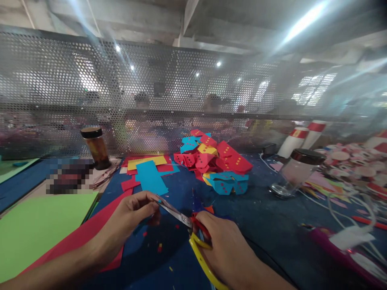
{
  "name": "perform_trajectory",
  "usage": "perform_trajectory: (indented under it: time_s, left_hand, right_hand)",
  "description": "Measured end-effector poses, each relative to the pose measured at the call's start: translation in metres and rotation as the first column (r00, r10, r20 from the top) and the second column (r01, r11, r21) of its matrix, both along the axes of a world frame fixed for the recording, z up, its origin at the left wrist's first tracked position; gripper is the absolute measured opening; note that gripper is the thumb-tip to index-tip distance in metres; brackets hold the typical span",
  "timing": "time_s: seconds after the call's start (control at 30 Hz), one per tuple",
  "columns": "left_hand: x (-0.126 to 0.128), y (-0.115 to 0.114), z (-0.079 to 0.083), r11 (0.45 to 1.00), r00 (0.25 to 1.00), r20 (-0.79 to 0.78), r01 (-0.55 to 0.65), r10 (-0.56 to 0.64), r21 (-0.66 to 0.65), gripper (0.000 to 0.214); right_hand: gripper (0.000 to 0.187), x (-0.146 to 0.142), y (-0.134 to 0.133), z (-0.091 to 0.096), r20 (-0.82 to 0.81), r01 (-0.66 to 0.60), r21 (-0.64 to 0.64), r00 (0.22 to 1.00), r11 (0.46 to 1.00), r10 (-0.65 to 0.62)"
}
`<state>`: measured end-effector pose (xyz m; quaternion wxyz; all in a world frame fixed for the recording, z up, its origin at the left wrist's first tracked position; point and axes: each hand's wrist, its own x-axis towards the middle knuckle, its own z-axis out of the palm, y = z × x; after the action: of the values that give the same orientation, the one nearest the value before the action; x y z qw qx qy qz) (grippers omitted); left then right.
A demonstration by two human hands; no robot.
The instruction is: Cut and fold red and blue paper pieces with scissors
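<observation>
While our right hand (225, 237) grips scissors (183, 219) | our left hand (137, 211) pinches likely blue scrap (159, 201) | presumably steadying it

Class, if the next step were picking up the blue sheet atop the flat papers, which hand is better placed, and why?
Probably the left hand: it is nearer the blue sheet, though whether it holds anything is unclear; the right hand is farther off, gripping the scissors.

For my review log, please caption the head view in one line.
Right hand holding scissors, blade tips at the left hand, before a pile of dotted paper pieces.
</observation>
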<state>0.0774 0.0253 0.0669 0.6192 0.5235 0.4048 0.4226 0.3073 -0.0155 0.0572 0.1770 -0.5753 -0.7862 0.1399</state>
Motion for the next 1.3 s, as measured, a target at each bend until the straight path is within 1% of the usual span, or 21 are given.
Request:
perform_trajectory:
  time_s: [0.13, 0.23, 0.33, 0.47, 0.6, 0.8, 1.03, 1.2, 1.3]
  left_hand:
    - [-0.0001, 0.0000, 0.0010, 1.000, 0.999, -0.031, -0.013, 0.013, -0.003, 0.022]
    - [-0.0003, 0.0001, 0.0016, 0.999, 0.998, -0.048, -0.031, 0.031, 0.018, 0.021]
    - [-0.0006, 0.0006, 0.0010, 0.998, 0.997, -0.072, -0.033, 0.036, 0.047, 0.020]
    - [-0.0010, 0.0032, -0.0022, 0.997, 0.996, -0.084, -0.012, 0.018, 0.075, 0.021]
    - [-0.0014, 0.0059, -0.0047, 0.996, 0.995, -0.099, 0.018, -0.010, 0.088, 0.021]
    - [-0.0014, 0.0046, -0.0024, 0.998, 0.995, -0.104, 0.014, -0.007, 0.068, 0.019]
    - [-0.0008, 0.0041, -0.0020, 0.998, 0.996, -0.093, 0.012, -0.007, 0.054, 0.024]
    - [-0.0006, 0.0045, -0.0018, 0.999, 0.996, -0.085, 0.001, 0.003, 0.049, 0.022]
    - [-0.0001, 0.0038, -0.0006, 0.999, 0.996, -0.094, 0.005, -0.001, 0.045, 0.022]
  right_hand:
    - [0.012, -0.0010, -0.0006, 0.0005, 0.004, -0.001, -0.009, 1.000, 1.000, 0.001]
    - [0.012, -0.0015, -0.0009, 0.0007, 0.009, -0.001, -0.018, 1.000, 1.000, 0.002]
    - [0.013, -0.0009, -0.0014, 0.0002, -0.007, -0.015, 0.001, 1.000, 1.000, 0.015]
    - [0.016, -0.0002, -0.0014, -0.0003, -0.018, -0.015, -0.005, 1.000, 1.000, 0.014]
    - [0.014, -0.0006, -0.0004, -0.0012, -0.028, -0.014, -0.020, 1.000, 1.000, 0.013]
    - [0.015, 0.0003, -0.0018, -0.0021, -0.036, -0.028, -0.024, 0.999, 0.999, 0.027]
    - [0.019, 0.0014, -0.0019, -0.0023, -0.022, -0.035, -0.030, 0.999, 0.999, 0.035]
    - [0.013, 0.0017, -0.0012, -0.0033, -0.044, -0.033, -0.025, 0.999, 0.999, 0.032]
    - [0.014, 0.0011, -0.0008, -0.0030, -0.046, -0.034, -0.018, 0.998, 0.999, 0.033]
